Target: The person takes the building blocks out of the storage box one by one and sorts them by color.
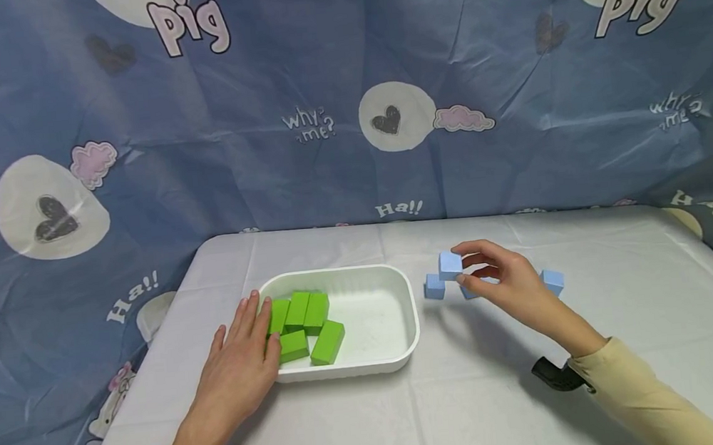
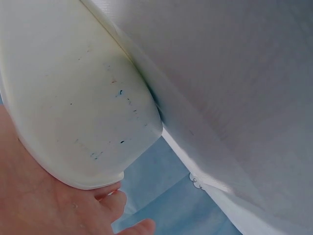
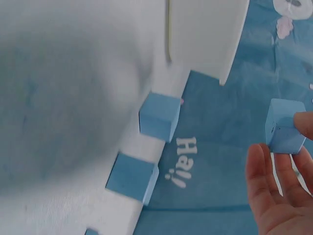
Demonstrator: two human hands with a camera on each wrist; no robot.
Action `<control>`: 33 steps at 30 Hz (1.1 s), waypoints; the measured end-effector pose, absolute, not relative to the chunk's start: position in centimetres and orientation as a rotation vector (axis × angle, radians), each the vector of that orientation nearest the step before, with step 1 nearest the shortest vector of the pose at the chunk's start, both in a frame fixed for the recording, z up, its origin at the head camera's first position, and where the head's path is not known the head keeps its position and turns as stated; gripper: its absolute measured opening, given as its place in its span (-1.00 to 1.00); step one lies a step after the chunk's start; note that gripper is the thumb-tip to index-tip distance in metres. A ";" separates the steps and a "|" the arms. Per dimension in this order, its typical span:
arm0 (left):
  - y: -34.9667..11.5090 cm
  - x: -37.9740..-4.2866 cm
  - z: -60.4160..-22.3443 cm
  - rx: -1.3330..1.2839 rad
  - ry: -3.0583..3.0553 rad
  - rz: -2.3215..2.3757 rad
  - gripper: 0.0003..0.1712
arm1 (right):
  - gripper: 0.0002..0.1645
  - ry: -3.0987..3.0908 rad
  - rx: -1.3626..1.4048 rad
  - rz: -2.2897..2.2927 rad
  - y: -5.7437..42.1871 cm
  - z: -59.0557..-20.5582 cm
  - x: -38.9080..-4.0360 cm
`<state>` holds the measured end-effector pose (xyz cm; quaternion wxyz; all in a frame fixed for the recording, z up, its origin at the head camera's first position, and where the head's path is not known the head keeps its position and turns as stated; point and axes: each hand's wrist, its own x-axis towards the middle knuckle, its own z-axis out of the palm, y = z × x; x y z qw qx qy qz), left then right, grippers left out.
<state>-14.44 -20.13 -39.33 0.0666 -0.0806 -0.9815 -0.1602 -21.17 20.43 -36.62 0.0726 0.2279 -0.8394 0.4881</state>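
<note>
A white plastic tub (image 1: 377, 369) stands on the table with several green blocks (image 1: 327, 343) in its left part. My left hand (image 1: 241, 362) rests on the tub's left rim, fingers straight; in the left wrist view the hand (image 2: 63, 205) lies against the tub's outer wall (image 2: 83, 112). My right hand (image 1: 510, 283) pinches a light blue cube (image 1: 450, 266) between thumb and fingers, raised above the table to the right of the tub. The right wrist view shows this cube (image 3: 285, 126) gripped at its sides.
Other blue cubes lie right of the tub: one by its right wall (image 1: 434, 286), one partly hidden behind the right hand (image 1: 470, 290), and one farther right (image 1: 553, 282). A white cloth covers the table (image 1: 478, 411). A blue printed curtain (image 1: 326, 175) hangs behind.
</note>
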 end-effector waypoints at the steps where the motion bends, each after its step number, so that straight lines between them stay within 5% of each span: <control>1: -20.1 -14.4 -39.3 -0.241 -2.959 -0.478 -0.32 | -0.54 -2.527 0.671 1.455 20.7 -36.5 -21.1; 33: -20.0 -14.2 -39.3 -0.242 -2.941 -0.496 -0.33 | -0.48 -2.478 0.405 1.255 28.0 -36.8 -19.2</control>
